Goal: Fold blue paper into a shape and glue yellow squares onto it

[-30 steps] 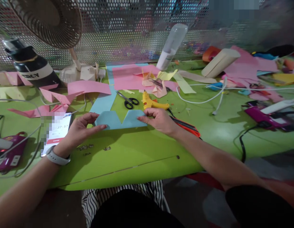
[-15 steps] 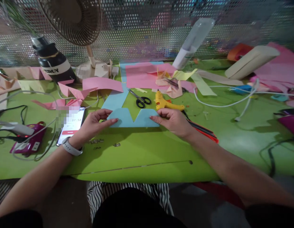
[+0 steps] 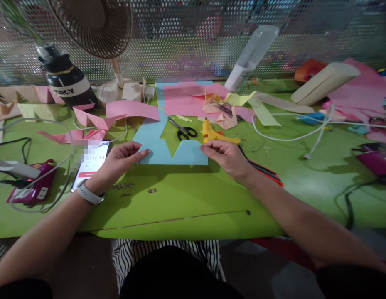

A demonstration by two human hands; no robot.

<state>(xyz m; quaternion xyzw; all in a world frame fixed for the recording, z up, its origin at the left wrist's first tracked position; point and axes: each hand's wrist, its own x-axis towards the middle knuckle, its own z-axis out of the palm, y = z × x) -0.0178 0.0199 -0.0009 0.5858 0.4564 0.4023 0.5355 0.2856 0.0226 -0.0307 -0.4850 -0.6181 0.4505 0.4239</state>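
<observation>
A light blue piece of paper (image 3: 172, 160) with a V-shaped notch in its top edge is stretched between my two hands, just above the green table. My left hand (image 3: 126, 158) pinches its left end, thumb on top. At the upper right corner, my right hand (image 3: 225, 155) pinches it between thumb and fingers. Black-handled scissors (image 3: 186, 133) lie open behind the notch. A yellow glue gun (image 3: 216, 133) rests just beyond my right hand. Another blue paper strip (image 3: 151, 129) lies behind the piece's left part.
A phone (image 3: 89, 164) lies beside my left wrist, near a purple power strip (image 3: 33, 182) with cables. Pink paper (image 3: 186, 99), a fan (image 3: 119, 83), a black bottle (image 3: 70, 81) and a tilted clear bottle (image 3: 255, 52) line the back. Small metal bits (image 3: 124, 186) sit in front.
The right hand's thumb has shifted toward the paper's upper right corner, uncovering more of that end. The paper's left corner shows less cleanly against the strip behind. The view has shifted slightly.
</observation>
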